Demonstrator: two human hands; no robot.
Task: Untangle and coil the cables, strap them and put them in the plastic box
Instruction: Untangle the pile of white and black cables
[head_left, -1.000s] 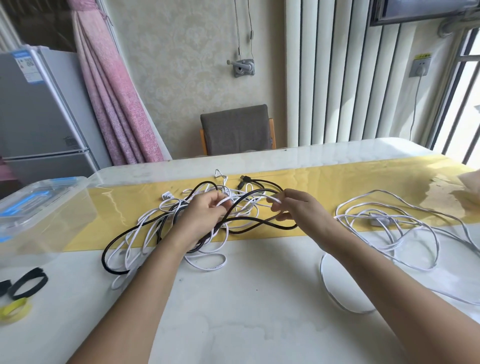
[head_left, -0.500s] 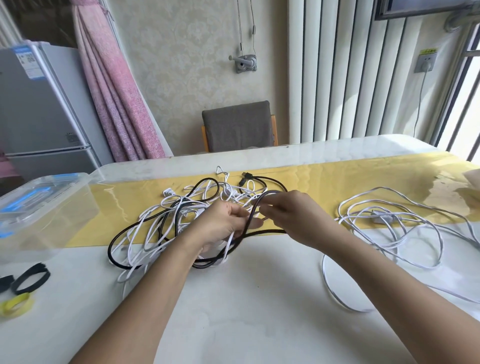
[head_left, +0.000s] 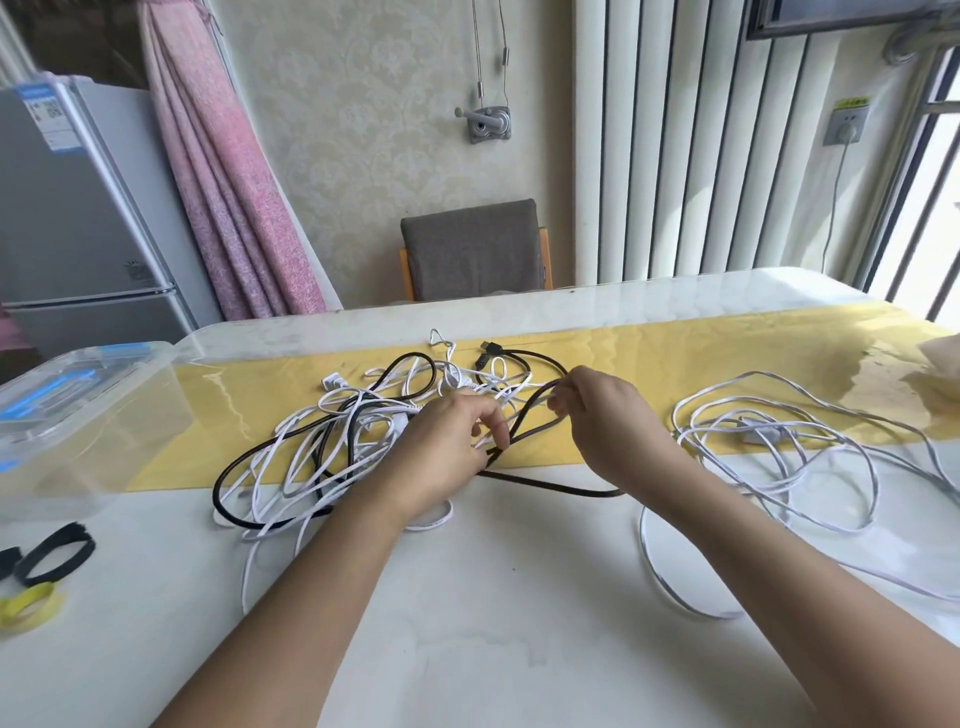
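White table (head_left: 493, 623) with a yellow runner (head_left: 727, 364), your left hand (head_left: 441, 452) curled over the tangle of white cables (head_left: 332, 410), fingertips pinching the black cable (head_left: 561, 488), your right hand (head_left: 608, 415) pinching its raised loop just beside, plastic box (head_left: 78, 415) at far left.

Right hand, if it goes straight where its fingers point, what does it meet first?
Likely the left hand, just across the black cable loop the right hand pinches; depth is unclear.
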